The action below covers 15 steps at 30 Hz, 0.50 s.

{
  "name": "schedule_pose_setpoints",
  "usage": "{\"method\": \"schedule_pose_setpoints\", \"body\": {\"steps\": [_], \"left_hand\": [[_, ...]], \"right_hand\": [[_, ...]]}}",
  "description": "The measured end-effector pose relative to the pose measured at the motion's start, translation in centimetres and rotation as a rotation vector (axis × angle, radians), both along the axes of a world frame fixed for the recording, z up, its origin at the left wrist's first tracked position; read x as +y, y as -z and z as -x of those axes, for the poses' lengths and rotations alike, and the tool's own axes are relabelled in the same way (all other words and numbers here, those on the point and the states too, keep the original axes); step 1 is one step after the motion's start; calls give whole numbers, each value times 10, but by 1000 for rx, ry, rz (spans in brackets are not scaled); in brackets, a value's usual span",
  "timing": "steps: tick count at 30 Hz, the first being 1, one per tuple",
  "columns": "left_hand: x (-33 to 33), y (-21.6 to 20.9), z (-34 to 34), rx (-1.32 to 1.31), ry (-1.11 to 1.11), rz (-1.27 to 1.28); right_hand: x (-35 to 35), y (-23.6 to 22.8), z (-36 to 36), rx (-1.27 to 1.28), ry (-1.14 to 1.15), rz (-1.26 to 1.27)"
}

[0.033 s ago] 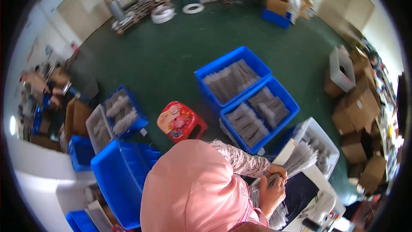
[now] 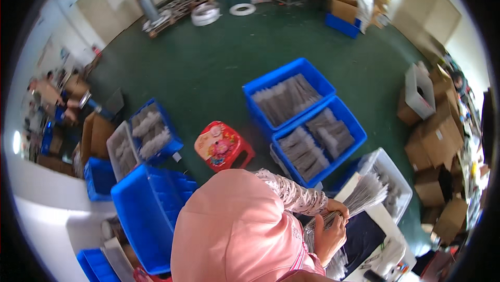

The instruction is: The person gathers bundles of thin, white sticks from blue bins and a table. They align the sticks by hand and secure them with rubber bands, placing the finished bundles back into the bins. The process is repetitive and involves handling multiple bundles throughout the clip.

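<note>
While blue bins point(image 2: 317, 141) sit mid-frame, a bundle of grey strips point(image 2: 364, 194) is gripped by both hands, left hand point(image 2: 328, 237) and right hand point(image 2: 337, 208), at lower right.

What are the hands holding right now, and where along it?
A bundle of thin grey strips, gripped near its lower end by both hands; right hand shows clearly, left hand mostly hidden.

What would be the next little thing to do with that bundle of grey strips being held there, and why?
Probably square the bundle of grey strips up: its far ends fan out loosely over the clear bin, while the hands grip only the near end. Which hand is which is hard to tell from here.
</note>
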State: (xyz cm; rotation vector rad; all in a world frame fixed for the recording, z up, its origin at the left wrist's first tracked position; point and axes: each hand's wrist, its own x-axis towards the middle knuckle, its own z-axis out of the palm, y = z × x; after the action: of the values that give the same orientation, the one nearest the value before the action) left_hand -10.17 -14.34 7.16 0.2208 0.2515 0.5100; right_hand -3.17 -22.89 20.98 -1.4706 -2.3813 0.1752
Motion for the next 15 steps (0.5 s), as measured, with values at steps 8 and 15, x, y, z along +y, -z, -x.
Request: {"method": "schedule_pose_setpoints", "body": {"steps": [8, 15], "left_hand": [[-7, 32, 71, -70, -197, -137], [12, 25, 161, 101, -460, -72]], "right_hand": [[11, -7, 49, 64, -382, 8], [61, 5, 145, -22, -724, 164]]}}
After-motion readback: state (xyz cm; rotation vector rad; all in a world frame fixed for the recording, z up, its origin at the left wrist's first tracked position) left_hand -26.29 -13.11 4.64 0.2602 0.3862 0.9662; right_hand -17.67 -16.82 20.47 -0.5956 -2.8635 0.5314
